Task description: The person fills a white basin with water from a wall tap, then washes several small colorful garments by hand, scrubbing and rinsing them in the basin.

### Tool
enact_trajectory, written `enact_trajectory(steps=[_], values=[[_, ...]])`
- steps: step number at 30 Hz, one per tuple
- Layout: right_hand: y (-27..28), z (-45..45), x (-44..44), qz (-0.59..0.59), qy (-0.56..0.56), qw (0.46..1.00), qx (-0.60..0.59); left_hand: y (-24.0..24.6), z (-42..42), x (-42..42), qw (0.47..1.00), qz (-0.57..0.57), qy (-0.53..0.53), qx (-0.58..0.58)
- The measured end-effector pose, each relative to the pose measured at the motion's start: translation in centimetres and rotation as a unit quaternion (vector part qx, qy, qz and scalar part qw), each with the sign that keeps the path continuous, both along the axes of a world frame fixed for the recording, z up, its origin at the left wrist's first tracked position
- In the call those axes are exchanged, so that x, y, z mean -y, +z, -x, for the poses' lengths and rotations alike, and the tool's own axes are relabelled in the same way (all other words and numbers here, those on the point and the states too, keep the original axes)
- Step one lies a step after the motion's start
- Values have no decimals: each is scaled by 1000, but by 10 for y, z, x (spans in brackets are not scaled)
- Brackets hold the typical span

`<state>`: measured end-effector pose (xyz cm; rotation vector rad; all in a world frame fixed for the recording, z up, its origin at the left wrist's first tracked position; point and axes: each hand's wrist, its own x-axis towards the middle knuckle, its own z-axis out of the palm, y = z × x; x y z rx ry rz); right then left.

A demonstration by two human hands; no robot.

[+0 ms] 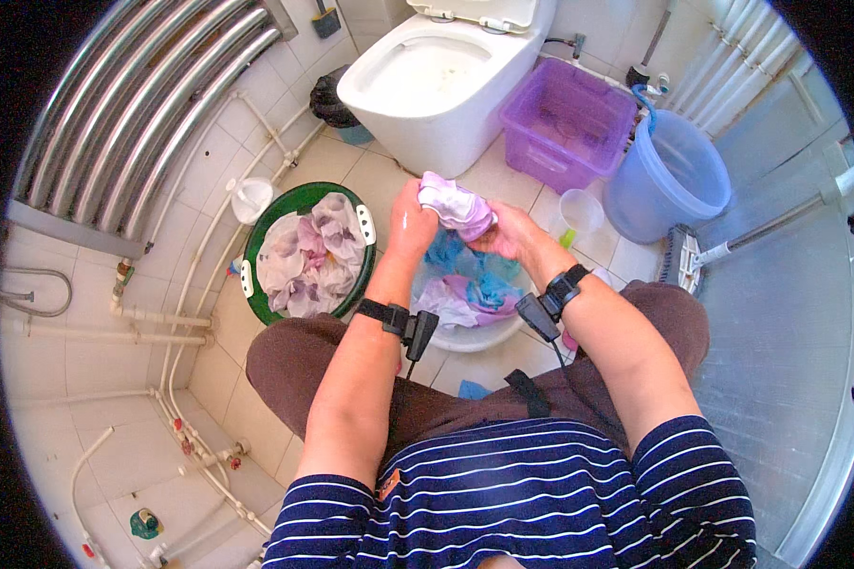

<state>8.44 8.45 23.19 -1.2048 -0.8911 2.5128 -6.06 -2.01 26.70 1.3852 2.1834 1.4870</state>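
Note:
Between my two hands is a bunched pink-and-white wet cloth (457, 206), raised over a washbasin. My left hand (410, 217) grips its left end, with a fleck of white foam on the skin. The right end is in my right hand (507, 231), whose fingers curl beneath it. Under them the pale plastic basin (470, 343) holds water with blue fabric (494, 290) and pink-and-white fabric (445, 297). To the left stands a green tub (252, 242) with white handles, filled with pale, purple-patterned laundry (313, 256).
A white toilet (427, 107) stands ahead, lid raised. Right of it are a purple plastic bin (551, 167), a tall blue bucket (633, 192) and a clear scoop (581, 211) with a green handle. A floor brush (679, 259) leans at right. Pipes (178, 299) and a chrome radiator (135, 107) line the left wall.

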Motion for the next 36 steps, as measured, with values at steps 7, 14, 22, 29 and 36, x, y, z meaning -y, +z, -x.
enact_trajectory(steps=[7,14,22,29,36], values=[[-100,-13,8,-559,189,777,219,-120,-7,-6,976,211,48,-27],[-144,-6,26,-595,485,565,302,-208,-31,12,904,423,17,-63],[-202,16,16,-543,522,572,326,-275,-27,4,876,482,5,-3],[-234,27,11,-455,632,537,325,-307,-25,6,787,612,-72,27],[-221,23,-5,-487,595,572,285,-285,-7,-3,813,573,-101,18]])
